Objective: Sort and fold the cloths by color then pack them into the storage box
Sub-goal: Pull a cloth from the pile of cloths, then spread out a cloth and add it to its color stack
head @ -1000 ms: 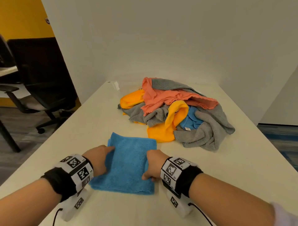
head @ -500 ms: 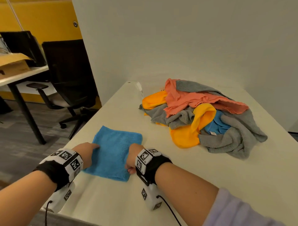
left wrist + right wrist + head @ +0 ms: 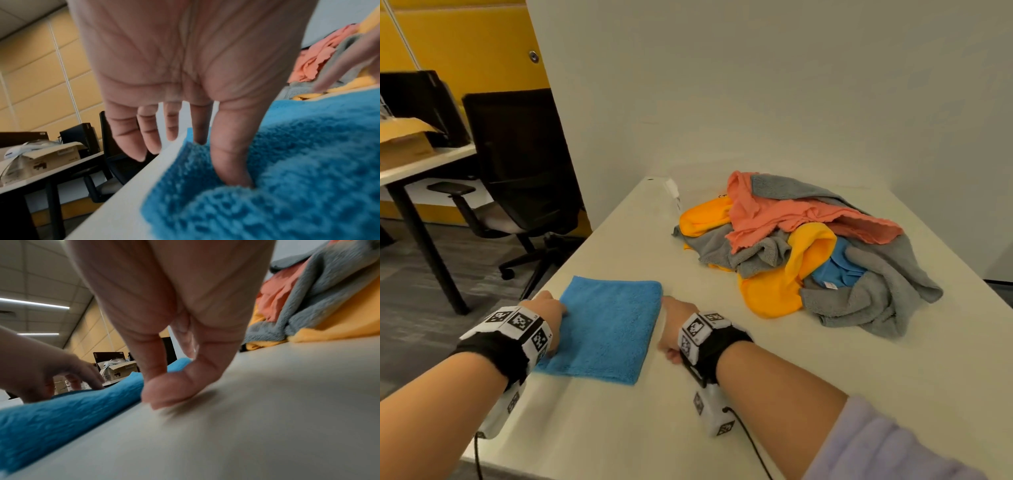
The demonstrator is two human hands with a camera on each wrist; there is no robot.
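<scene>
A folded blue cloth [image 3: 606, 325] lies flat near the left edge of the white table [image 3: 825, 394]. My left hand [image 3: 548, 308] rests on its left side. In the left wrist view the index finger [image 3: 230, 162] presses into the blue cloth [image 3: 287, 178], and the other fingers hang straight past the table edge. My right hand [image 3: 671, 318] sits just off the cloth's right edge. In the right wrist view its thumb and fingertips [image 3: 168, 389] meet on bare table beside the blue cloth [image 3: 61, 415], with no fabric between them. A loose pile of grey, orange, pink and blue cloths [image 3: 808, 246] lies at the back right.
A black office chair [image 3: 524, 171] stands close to the table's left edge. A second desk [image 3: 421, 164] with a cardboard box [image 3: 404, 144] is further left. White walls close in behind and to the right. A small white object [image 3: 674, 192] sits at the table's far end.
Both hands slid the folded blue cloth leftward, away from the pile and toward the table's left edge. The right hand came off the cloth's right edge. The head view swung left.
</scene>
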